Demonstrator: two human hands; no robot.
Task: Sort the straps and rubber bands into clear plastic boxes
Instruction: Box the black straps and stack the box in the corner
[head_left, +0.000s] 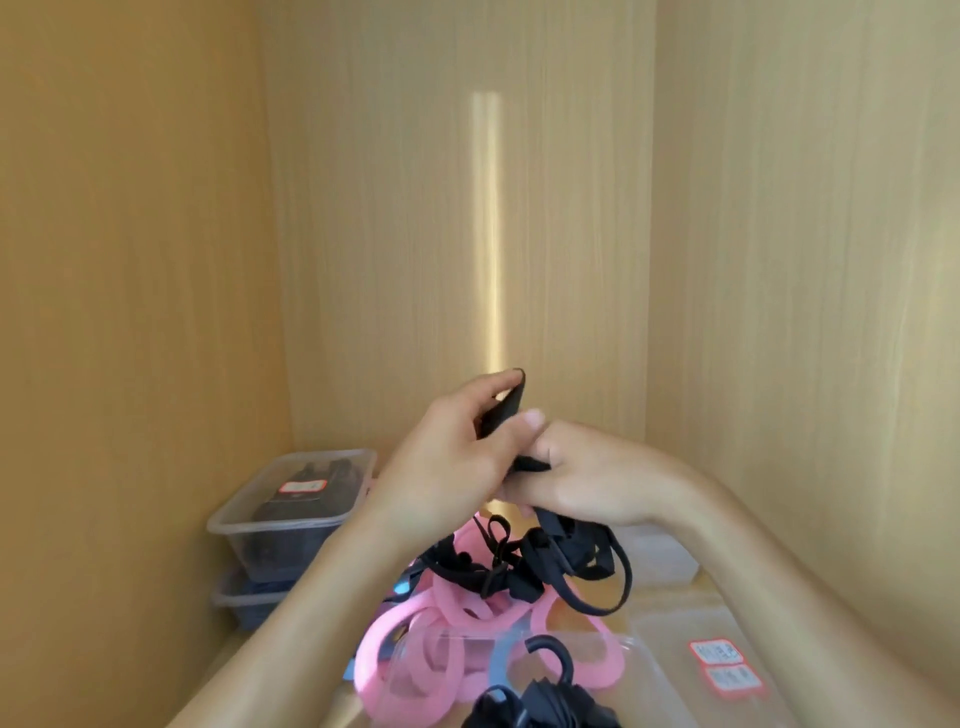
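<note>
Both hands are raised in the middle of the view and hold one black strap (503, 415). My left hand (457, 467) pinches its upper folded end between thumb and fingers. My right hand (587, 478) grips the strap lower down, and the rest hangs in tangled black loops (571, 566) below it. Under the hands lies a heap of pink rubber bands (415, 644) mixed with black straps. A clear plastic box (623, 670) at the bottom holds black straps (540, 701).
At the left stands a lidded clear box (291, 499) with dark straps and a red-edged label, stacked on another box (244, 603). Clear lids with red-edged labels (727, 665) lie at the right. Wooden panel walls close in on the left, back and right.
</note>
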